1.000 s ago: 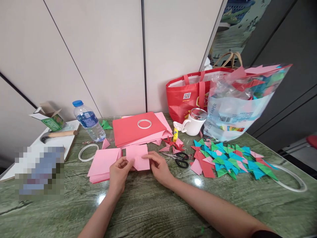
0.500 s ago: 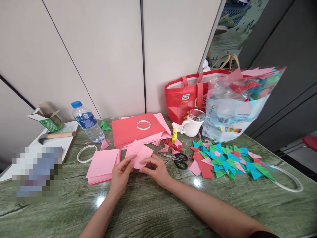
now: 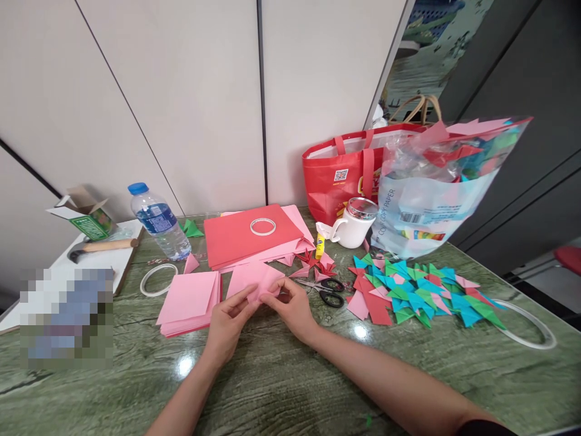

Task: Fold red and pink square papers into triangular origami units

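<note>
A pink sheet of paper [image 3: 259,274] with creases is held up over the front middle of the table, its near edge pinched in both hands. My left hand [image 3: 231,318] grips the left side between thumb and fingers. On the right side, my right hand [image 3: 293,309] does the same, its fingertips close to the left ones. Left of my hands lies a stack of pink paper squares [image 3: 188,300] with red ones below. Black-handled scissors [image 3: 330,292] rest to the right, beside several small red and pink folded pieces [image 3: 313,265].
Behind lie red sheets [image 3: 236,242] with a tape ring [image 3: 262,227] on top. A water bottle [image 3: 158,224], hammer [image 3: 104,246] and open box [image 3: 86,221] stand left. Rightward are a white mug [image 3: 354,227], glue stick [image 3: 320,247], red bag [image 3: 327,188], plastic bag [image 3: 408,212] and colourful folded papers [image 3: 408,290].
Both hands have drawn closer together at the near edge of the pink paper, which now bends between the fingers. The other things on the table stay put.
</note>
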### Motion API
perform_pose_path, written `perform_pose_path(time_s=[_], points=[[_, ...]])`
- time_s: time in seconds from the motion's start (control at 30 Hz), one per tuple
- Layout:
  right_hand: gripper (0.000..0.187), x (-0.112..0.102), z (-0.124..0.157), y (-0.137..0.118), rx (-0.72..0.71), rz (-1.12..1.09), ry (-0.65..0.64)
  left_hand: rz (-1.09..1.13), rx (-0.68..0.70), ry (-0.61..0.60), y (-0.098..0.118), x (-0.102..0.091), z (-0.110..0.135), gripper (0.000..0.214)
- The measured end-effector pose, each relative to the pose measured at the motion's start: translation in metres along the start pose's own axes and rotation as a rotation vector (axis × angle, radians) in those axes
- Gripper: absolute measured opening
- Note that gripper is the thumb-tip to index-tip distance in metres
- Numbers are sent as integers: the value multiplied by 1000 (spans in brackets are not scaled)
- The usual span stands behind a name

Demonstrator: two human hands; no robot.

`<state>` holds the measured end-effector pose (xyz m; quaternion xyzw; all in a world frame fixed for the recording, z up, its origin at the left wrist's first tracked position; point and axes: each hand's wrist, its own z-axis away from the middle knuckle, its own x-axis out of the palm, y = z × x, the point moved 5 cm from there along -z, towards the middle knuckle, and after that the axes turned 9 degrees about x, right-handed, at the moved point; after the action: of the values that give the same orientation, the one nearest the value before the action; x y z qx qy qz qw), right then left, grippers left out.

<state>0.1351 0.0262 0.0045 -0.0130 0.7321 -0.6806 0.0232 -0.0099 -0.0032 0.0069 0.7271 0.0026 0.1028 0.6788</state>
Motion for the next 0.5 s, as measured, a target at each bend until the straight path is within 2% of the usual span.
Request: perform_pose_path(time_s=[0.5], points=[[21,2,0,4,14,-43,-4,34,-30,34,-6,2,3,42]])
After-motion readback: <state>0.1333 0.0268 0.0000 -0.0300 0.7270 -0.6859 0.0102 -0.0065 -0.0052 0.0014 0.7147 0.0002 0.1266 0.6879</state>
